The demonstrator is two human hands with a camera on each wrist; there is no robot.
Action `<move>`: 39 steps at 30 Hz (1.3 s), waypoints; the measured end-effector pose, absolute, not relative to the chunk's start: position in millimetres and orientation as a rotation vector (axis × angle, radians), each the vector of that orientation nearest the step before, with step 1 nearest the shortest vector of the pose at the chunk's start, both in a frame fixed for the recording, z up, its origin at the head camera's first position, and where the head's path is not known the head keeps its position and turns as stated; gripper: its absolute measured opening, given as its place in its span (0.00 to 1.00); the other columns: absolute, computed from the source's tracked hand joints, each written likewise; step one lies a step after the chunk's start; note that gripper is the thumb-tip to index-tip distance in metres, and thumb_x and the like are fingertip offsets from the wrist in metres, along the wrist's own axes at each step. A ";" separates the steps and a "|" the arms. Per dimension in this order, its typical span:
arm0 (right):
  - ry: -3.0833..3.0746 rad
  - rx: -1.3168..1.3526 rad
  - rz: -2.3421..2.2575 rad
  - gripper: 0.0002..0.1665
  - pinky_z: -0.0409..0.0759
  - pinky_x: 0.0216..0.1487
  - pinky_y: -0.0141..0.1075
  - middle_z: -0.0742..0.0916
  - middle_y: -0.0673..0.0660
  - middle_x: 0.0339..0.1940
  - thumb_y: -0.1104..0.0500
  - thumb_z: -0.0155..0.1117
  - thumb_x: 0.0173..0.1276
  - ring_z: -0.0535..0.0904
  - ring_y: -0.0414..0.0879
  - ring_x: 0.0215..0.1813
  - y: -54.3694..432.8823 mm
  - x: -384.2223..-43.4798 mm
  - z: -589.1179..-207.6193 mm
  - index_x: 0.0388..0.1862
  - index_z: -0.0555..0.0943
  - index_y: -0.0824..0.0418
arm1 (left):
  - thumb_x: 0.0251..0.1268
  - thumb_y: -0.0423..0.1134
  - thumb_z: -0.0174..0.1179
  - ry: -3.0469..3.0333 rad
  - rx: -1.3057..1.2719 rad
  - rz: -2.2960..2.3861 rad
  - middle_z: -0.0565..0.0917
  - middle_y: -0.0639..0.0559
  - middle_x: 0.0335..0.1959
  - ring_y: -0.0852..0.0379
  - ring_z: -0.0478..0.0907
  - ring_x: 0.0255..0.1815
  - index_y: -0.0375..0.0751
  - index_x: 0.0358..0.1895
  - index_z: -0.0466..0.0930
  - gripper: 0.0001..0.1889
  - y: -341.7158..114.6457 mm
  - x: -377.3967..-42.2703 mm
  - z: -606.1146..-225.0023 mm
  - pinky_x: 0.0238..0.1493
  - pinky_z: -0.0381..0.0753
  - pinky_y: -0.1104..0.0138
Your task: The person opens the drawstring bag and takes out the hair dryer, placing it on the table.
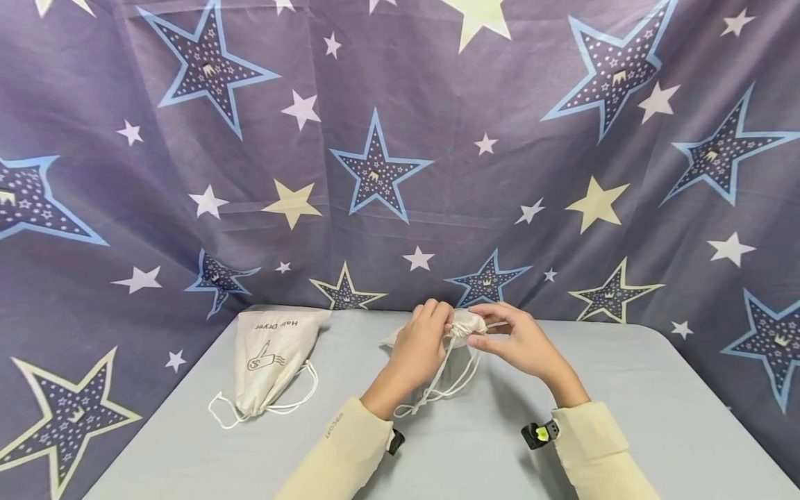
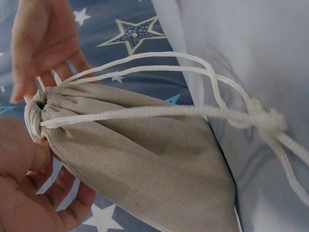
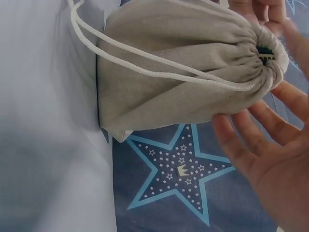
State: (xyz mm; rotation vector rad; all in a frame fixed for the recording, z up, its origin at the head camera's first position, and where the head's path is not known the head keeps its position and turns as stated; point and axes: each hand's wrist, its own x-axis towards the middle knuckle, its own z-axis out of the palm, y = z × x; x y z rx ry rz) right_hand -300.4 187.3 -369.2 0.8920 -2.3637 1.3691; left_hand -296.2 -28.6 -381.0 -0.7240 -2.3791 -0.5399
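Note:
A beige drawstring bag (image 1: 467, 322) lies near the far table edge, its gathered mouth between my hands. My left hand (image 1: 421, 344) grips the gathered mouth with thumb and curled fingers. In the right wrist view, my right hand (image 3: 270, 154) touches the mouth from the other side, its fingers spread and fairly straight against the cloth. Something dark shows inside the small opening of the bag (image 3: 159, 101). White cords (image 2: 159, 111) run from the mouth to a knot (image 2: 265, 121) and trail onto the table.
At the left of the grey table (image 1: 562, 389) lies another beige drawstring bag (image 1: 275, 340), printed "Hair Dryer" with a dryer drawing, its white cords loose beside it. A purple star-patterned cloth (image 1: 412, 229) hangs behind the table.

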 end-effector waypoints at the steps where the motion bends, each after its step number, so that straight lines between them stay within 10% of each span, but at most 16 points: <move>1: -2.359 0.899 1.359 0.26 0.83 0.53 0.53 0.86 0.61 0.53 0.65 0.75 0.63 0.84 0.57 0.50 185.4 -298.2 -367.2 0.60 0.82 0.66 | 0.69 0.31 0.62 -2.376 -0.714 -0.558 0.71 0.54 0.37 0.53 0.70 0.39 0.48 0.42 0.70 0.10 -28.5 -296.3 -380.6 0.31 0.76 0.62; 18: -2.271 0.876 1.264 0.23 0.85 0.50 0.36 0.86 0.56 0.50 0.61 0.74 0.65 0.84 0.48 0.49 177.2 -305.6 -377.5 0.60 0.84 0.61 | 0.63 0.30 0.59 -2.304 -0.801 -0.651 0.73 0.55 0.39 0.57 0.68 0.38 0.47 0.44 0.74 0.10 -36.2 -287.0 -369.7 0.38 0.74 0.64; 39: -2.276 0.914 1.005 0.25 0.85 0.49 0.39 0.85 0.55 0.49 0.66 0.67 0.70 0.83 0.46 0.48 180.1 -300.0 -378.3 0.66 0.80 0.64 | 0.66 0.42 0.70 -2.192 -0.762 -0.493 0.77 0.54 0.38 0.56 0.71 0.36 0.44 0.44 0.76 0.13 -18.0 -284.5 -381.3 0.37 0.75 0.66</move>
